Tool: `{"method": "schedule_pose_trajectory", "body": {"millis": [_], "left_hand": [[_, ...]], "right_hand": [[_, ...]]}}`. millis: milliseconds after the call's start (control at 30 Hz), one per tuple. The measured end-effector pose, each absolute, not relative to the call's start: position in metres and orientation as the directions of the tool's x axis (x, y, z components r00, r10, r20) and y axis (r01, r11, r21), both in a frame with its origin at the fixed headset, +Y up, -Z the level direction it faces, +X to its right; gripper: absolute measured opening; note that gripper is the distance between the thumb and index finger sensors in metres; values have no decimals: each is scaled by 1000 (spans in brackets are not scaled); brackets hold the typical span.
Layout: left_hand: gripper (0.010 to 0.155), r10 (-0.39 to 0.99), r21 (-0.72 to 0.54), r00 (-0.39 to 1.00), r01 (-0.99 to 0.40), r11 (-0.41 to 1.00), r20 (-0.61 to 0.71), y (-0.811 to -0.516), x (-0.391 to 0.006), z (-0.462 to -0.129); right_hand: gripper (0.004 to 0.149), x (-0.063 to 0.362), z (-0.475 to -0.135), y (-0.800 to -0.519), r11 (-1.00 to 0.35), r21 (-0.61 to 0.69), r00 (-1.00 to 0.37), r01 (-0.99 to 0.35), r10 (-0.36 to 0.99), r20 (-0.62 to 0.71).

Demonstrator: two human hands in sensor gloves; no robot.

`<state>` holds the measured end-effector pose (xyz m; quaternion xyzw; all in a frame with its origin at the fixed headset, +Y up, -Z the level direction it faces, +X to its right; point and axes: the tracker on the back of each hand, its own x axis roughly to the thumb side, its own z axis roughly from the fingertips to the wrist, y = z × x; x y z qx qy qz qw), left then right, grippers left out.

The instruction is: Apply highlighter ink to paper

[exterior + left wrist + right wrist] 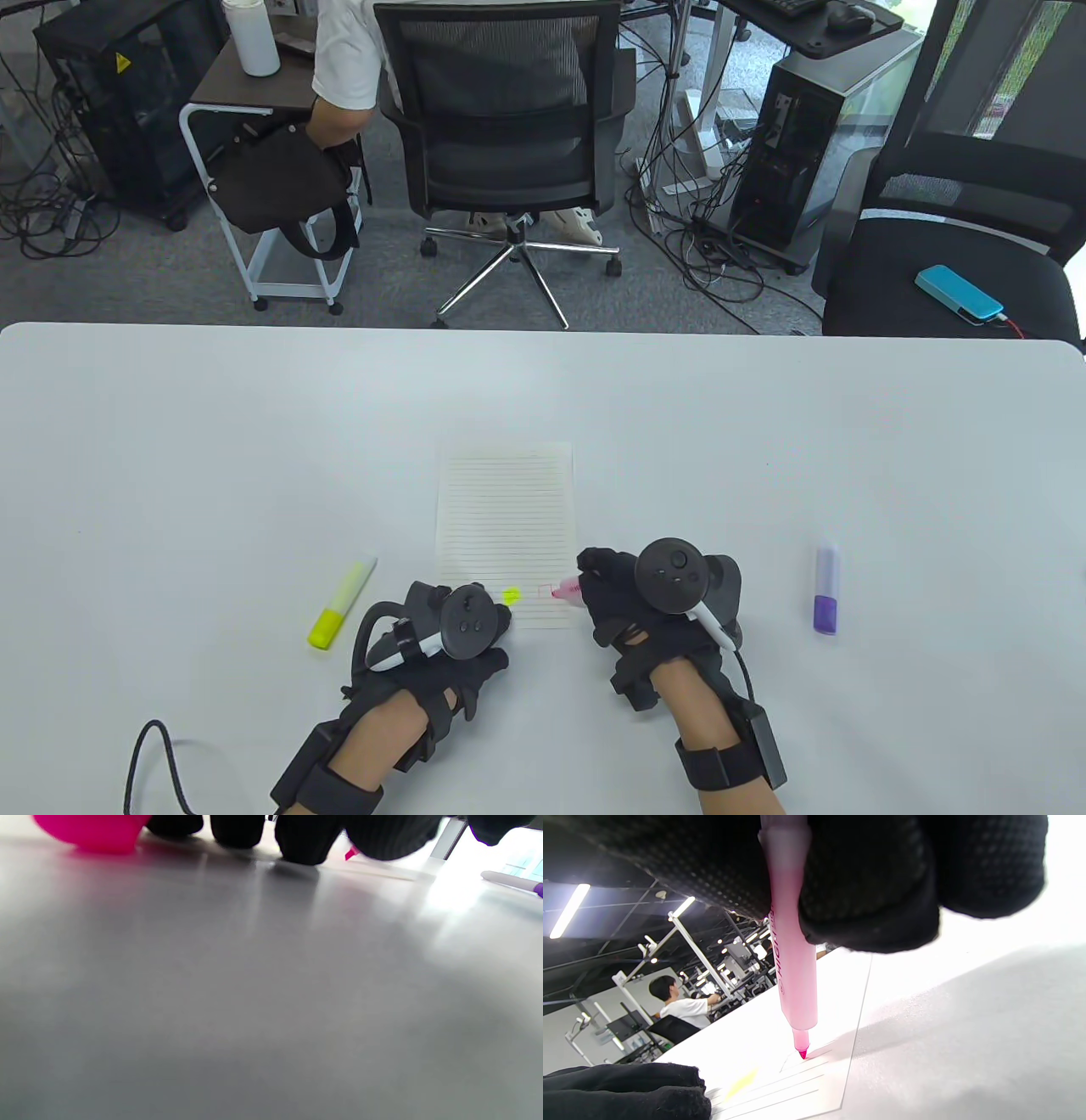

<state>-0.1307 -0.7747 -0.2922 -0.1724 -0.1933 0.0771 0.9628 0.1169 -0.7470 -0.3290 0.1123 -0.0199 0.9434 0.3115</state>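
Right hand: curled, palm down, fingers pinching the pink highlighter high on its barrel; forearm coming in from the near edge.
Left hand: resting knuckles-up on the near left corner of the paper, just left of the right hand; grip hidden under the tracker, cannot tell whether spread or closed; fingertips down on the surface in the left wrist view.
Pink highlighter: pale pink barrel, steeply tilted, uncapped, darker pink tip touching the paper just ahead-left of the right hand's fingers.
Pink cap: blurred, beside the left fingertips in the left wrist view.
Paper: lined sheet, flat, long side running away from the hands; yellow blot between the two hands; small pink outline at the tip.
Paper edge: right edge just beside the tip, near edge right under both hands.
Yellow highlighter: capped, lying left of the left hand, apart from it.
Purple highlighter: lying well right of the right hand.
Surface: white, bare stretches beyond the far edge of the paper and out to both sides.
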Motion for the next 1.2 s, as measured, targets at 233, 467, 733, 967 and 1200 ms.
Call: {"method": "schedule_pose_trajectory", "body": {"millis": [233, 467, 733, 967, 1200], "left_hand": [[64, 218, -366, 913, -82, 927, 346, -775, -131, -292], [64, 219, -369, 913, -82, 926, 345, -775, -131, -292], [64, 219, -371, 913, -83, 925, 344, -775, -131, -292], [64, 219, -371, 913, -83, 925, 344, -775, -131, -292], [65, 222, -379, 913, -81, 922, 344, -775, -131, -292]], "right_hand": [[36, 112, -328, -746, -785, 57, -753, -617, 610, 247], [36, 109, -328, -750, -797, 73, -764, -600, 597, 245], [36, 117, -328, -748, -809, 42, -791, -587, 583, 186], [37, 112, -327, -752, -769, 47, -747, -637, 631, 206], [37, 111, -327, -752, -811, 24, -794, -584, 578, 189]]}}
